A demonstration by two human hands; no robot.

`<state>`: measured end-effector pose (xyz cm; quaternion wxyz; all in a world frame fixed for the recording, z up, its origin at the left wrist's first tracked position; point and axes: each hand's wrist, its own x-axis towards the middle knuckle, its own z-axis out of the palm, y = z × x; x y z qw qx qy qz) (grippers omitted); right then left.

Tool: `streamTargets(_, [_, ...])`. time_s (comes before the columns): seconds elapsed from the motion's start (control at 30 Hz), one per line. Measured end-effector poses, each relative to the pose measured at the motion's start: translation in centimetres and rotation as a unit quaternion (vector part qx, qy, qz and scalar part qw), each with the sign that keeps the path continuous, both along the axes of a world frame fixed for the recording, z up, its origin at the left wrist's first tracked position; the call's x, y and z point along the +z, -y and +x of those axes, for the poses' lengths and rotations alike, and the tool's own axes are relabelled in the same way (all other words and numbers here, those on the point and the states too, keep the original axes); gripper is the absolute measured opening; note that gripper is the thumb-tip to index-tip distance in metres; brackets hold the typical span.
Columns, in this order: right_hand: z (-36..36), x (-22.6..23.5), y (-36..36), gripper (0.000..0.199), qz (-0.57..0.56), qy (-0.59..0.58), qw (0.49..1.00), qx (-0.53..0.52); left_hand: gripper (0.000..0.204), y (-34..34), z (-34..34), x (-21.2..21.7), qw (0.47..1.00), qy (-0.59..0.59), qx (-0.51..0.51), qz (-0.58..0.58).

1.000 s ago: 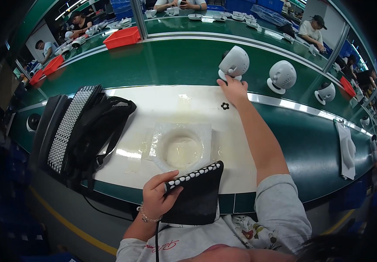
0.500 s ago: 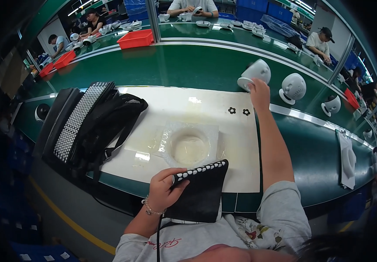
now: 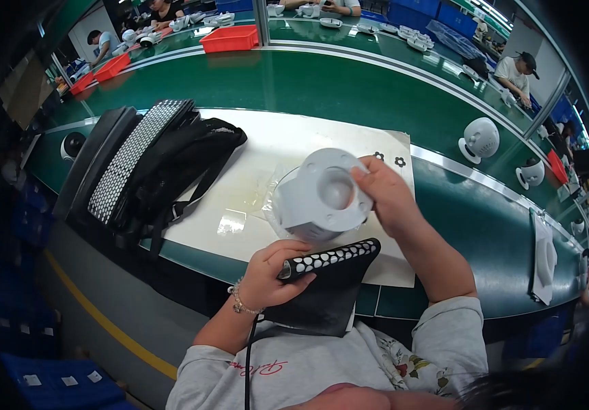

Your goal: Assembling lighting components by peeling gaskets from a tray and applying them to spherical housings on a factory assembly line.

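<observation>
My right hand (image 3: 391, 198) grips the rim of a white rounded device housing (image 3: 304, 195). The housing is tilted so its flat base, with a round hollow in the middle, shows. It hangs over a plastic-wrapped foam holder (image 3: 272, 202), which it mostly hides. Closer to my body, my left hand (image 3: 270, 277) pinches the upper left edge of a flat black sheet-like piece (image 3: 321, 304) with a band of white dots along its top. That piece lies against my shirt, below the housing.
A black bag (image 3: 164, 171) lies at the left of a white mat (image 3: 274, 137). Along the green conveyor at right stand white devices, one a round-headed unit (image 3: 480, 139). Farther right lies a white board (image 3: 543, 256). Red trays (image 3: 229, 39) and co-workers are beyond the rail.
My right hand has brought a white device from the conveyor to over the foam holder and turned its base up. My left hand still holds the black piece. The view has shifted slightly.
</observation>
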<state>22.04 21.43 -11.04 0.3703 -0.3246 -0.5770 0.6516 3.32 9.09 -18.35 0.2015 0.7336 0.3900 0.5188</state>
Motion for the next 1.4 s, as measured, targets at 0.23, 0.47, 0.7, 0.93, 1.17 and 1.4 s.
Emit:
streamTargets(0.23, [1.1, -2.0, 0.8, 0.033, 0.033, 0.063, 0.996, 0.059, 0.039, 0.2, 0.0, -0.5, 1.0, 0.015, -0.017, 0.008])
streamTargets(0.47, [4.0, -5.7, 4.3, 0.05, 0.167, -0.102, 0.979, 0.058, 0.025, 1.1, -0.4, -1.2, 0.985, 0.156, 0.019, -0.071])
streamTargets(0.7, [4.5, -5.0, 4.9, 0.023, 0.337, 0.155, 0.928, 0.044, 0.01, 1.1, 0.0, -1.1, 0.965, 0.232, 0.068, -0.104])
streamTargets(0.93, [4.5, -3.3, 4.7, 0.014, 0.286, 0.165, 0.941, 0.077, 0.013, 1.1, -0.3, -1.5, 0.978, 0.185, 0.062, -0.071])
streamTargets(1.17, [4.7, -2.9, 4.1, 0.015, 0.314, 0.139, 0.938, 0.041, 0.016, 0.8, -0.4, -1.3, 0.992, 0.1, 0.075, -0.028])
streamTargets(1.4, [4.9, -3.3, 3.9, 0.015, 0.521, 0.152, 0.84, 0.017, 0.018, 0.8, -0.4, -1.4, 0.992, 0.089, 0.088, -0.015])
